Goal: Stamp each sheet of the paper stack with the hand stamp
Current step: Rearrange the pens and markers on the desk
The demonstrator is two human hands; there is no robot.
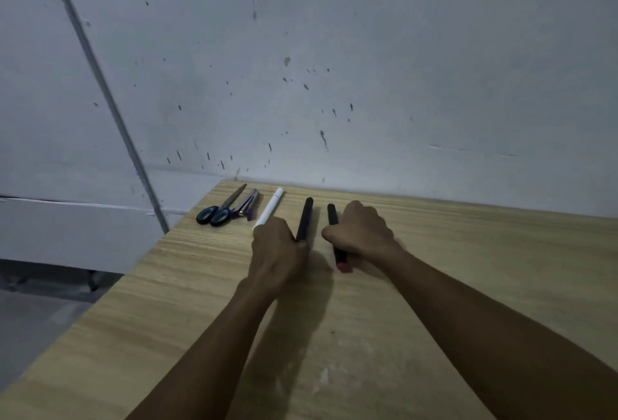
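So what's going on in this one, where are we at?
A person stands at a wooden table against a wall. The left hand pinches the near end of a black marker; the right hand is curled round a second black marker with a pinkish tip. Both markers lie in a row with a white pen, a stapler-like tool and scissors. No paper stack or hand stamp is in view, so no stamping shows here.
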